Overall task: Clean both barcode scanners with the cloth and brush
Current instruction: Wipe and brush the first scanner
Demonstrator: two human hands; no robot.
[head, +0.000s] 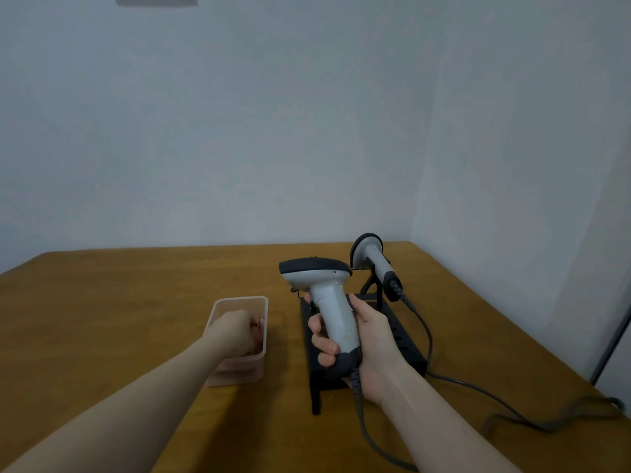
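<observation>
My right hand (370, 339) grips the handle of a grey and black barcode scanner (324, 288), held upright above the black stand (403, 349) with its head pointing left. A second grey scanner (374, 259) rests on the far end of the stand, its cable trailing right. My left hand (235, 331) reaches down inside a clear plastic container (239, 302) left of the stand, fingers curled. Whether it holds anything I cannot make out. No cloth or brush shows clearly.
The wooden table (136, 302) meets white walls at the back and right. Dark cables (485, 392) run from the scanners across the table's right side to its edge.
</observation>
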